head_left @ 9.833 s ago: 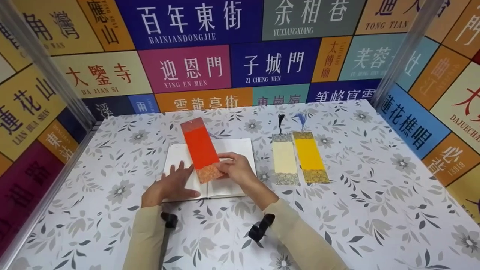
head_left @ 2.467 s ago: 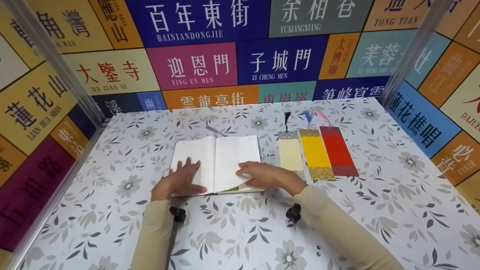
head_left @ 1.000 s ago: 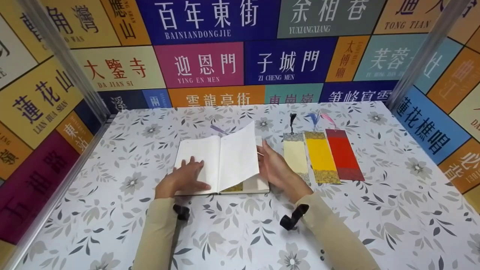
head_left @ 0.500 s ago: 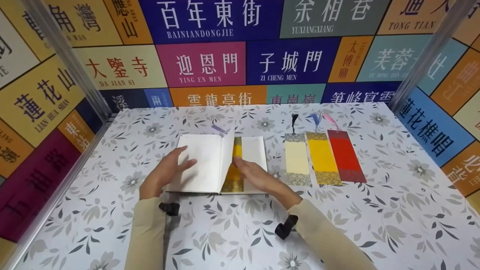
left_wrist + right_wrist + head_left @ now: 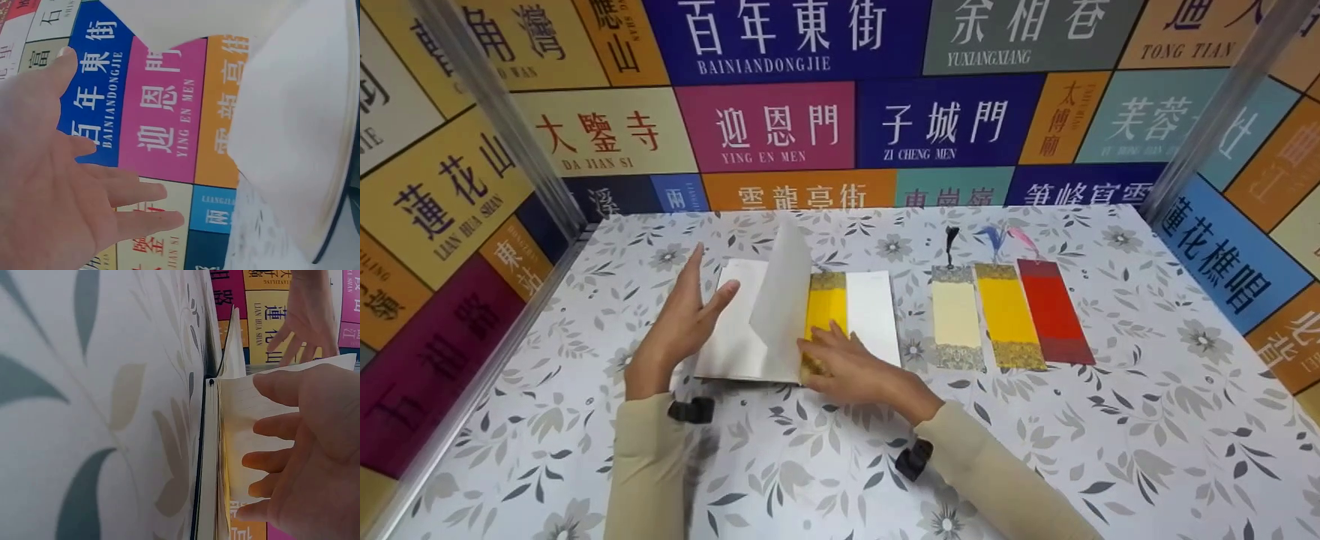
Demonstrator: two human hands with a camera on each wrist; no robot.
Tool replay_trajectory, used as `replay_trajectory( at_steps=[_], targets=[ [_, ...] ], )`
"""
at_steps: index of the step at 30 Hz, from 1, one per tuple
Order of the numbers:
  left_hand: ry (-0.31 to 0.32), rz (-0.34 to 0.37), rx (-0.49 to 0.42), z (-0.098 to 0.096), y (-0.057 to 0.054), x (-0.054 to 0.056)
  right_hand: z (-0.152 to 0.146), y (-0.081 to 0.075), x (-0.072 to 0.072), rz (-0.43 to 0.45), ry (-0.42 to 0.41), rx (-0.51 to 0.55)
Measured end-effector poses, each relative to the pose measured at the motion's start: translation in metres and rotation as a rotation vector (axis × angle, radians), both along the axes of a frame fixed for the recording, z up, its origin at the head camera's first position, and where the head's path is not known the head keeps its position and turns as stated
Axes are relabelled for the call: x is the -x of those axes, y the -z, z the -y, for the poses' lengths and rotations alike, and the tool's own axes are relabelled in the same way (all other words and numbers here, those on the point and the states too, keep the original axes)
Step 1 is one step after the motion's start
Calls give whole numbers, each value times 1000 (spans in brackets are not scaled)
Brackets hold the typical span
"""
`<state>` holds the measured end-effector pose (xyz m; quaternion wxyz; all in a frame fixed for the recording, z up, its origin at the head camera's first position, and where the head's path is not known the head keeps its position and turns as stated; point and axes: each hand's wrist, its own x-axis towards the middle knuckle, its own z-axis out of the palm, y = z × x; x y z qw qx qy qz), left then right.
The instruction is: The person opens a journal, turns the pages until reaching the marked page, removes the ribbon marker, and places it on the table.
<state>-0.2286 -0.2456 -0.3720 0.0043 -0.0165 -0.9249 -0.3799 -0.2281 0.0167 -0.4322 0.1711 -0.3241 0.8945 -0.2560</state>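
An open notebook (image 5: 874, 307) lies on the table, and one of its pages (image 5: 781, 289) stands raised, leaning to the left. On the right-hand side, a yellow bookmark (image 5: 828, 289) with gold patterned ends lies along the inner fold. My right hand (image 5: 851, 369) is over the lower part of that bookmark, fingers spread and loosely extended; whether they touch it I cannot tell. The right wrist view shows the fingers (image 5: 275, 424) of this hand beside the page. My left hand (image 5: 675, 326) hovers at the notebook's left edge, fingers extended and holding nothing, as the palm (image 5: 50, 208) shows.
Right of the notebook lie a cream bookmark (image 5: 956, 315) with a black tassel, a yellow-gold bookmark (image 5: 1009, 311) with a blue tassel and a red bookmark (image 5: 1057, 311) with a pink tassel. Behind the floral tablecloth (image 5: 810, 465) rises a colourful sign wall (image 5: 765, 124).
The red bookmark went from my right hand to the row at the right. My right hand then turned the page leftward, uncovering the yellow bookmark. My left hand lifted off the page.
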Motion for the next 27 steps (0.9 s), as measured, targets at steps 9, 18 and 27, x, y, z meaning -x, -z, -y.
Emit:
replay_trajectory(
  at_steps=[9,18,27],
  targets=[
    [77,-9,133,-22,-13,3,-2,-5,3,55,16,-100],
    [190,156,202,-35,13,14,-4,-8,5,84,-22,-213],
    [310,323,380,-21,51,19,2,-3,1,72,-53,-204]
  ],
)
